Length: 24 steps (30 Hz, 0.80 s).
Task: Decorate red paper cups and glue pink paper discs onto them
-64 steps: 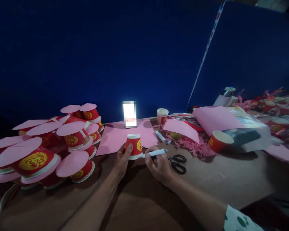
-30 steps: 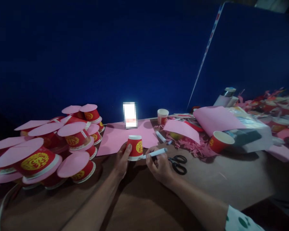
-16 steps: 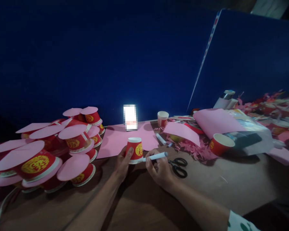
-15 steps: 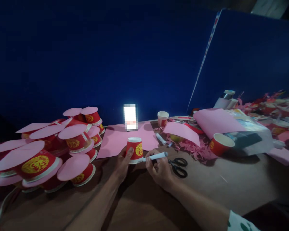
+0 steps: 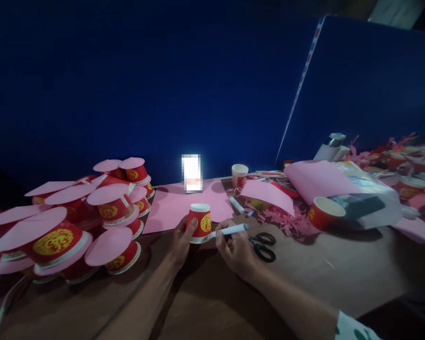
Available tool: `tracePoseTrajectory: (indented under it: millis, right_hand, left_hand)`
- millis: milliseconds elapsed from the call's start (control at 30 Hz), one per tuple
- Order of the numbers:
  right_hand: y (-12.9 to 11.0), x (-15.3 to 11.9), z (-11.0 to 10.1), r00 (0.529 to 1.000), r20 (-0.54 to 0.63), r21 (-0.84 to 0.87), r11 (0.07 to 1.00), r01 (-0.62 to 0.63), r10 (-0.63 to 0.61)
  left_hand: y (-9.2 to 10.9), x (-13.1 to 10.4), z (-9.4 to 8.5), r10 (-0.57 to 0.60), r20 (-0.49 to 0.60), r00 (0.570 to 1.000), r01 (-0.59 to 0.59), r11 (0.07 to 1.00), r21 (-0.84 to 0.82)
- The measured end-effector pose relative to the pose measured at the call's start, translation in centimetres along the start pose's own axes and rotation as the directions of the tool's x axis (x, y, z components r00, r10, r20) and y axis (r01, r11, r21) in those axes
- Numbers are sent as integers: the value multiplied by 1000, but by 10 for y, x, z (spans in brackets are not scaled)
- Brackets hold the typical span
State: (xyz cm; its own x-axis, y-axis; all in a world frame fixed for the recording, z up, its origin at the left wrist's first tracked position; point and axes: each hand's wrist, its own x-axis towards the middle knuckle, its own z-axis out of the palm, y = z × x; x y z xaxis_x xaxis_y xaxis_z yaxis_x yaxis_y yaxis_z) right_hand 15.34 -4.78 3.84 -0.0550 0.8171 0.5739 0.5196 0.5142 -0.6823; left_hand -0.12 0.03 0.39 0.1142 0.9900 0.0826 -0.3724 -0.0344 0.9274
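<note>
A red paper cup with a yellow emblem is held upside down in my left hand, thumb across its side. My right hand is closed around a white marker. The marker's tip meets the cup near its wide white rim, which faces down. Just right of my right hand lie scissors with black handles. Behind the cup a sheet of pink paper lies flat on the brown table.
At left stand several red cups with pink paper discs, stacked close together. A marker cap, a white-lined cup, another red cup and pink paper scraps lie to the right. A bright phone screen stands at the back.
The cup has turned slightly in my left hand, its emblem shifting a little. My right hand and the marker have moved very slightly right. The rest stays as it was.
</note>
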Motion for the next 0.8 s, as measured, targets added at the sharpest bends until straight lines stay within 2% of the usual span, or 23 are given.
tracePoseTrajectory:
  millis: [233, 500, 800]
  right_hand:
    - [4, 1, 1, 999, 37, -71, 997, 8, -5]
    - [3, -2, 1, 999, 48, -70, 998, -6, 9]
    - [3, -2, 1, 999, 47, -21, 1000, 0, 1]
  left_hand:
    - [5, -3, 3, 20, -9, 1000, -20, 999, 28]
    - [7, -2, 5, 17, -26, 1000, -17, 1000, -12]
    - [8, -2, 7, 31, -71, 997, -22, 992, 122]
